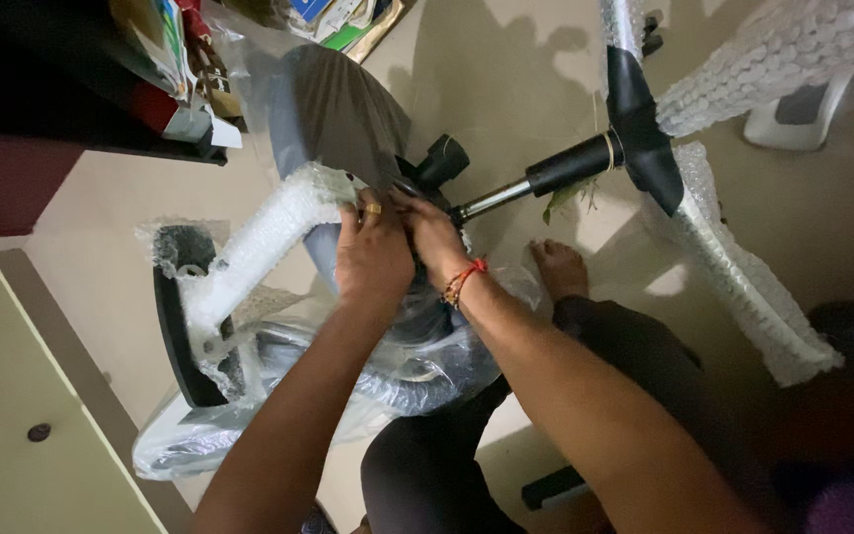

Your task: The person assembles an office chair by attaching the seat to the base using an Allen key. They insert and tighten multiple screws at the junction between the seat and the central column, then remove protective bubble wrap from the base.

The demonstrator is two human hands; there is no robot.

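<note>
An office chair lies on its side on the floor, its seat (333, 104) under clear plastic and its armrest (249, 252) in bubble wrap. My left hand (373, 252), a ring on one finger, presses on the plastic at the underside of the seat. My right hand (434, 237), with a red thread at the wrist, grips the mechanism beside it, near a black knob (444, 158). The gas cylinder (536, 183) runs right to the star base (644, 129), whose legs are wrapped in bubble wrap.
My bare foot (560, 267) rests on the beige floor under the cylinder. A dark shelf (81, 109) with papers and boxes stands at upper left. A pale cabinet door (12, 396) fills the lower left. A white plastic piece (803, 114) lies at upper right.
</note>
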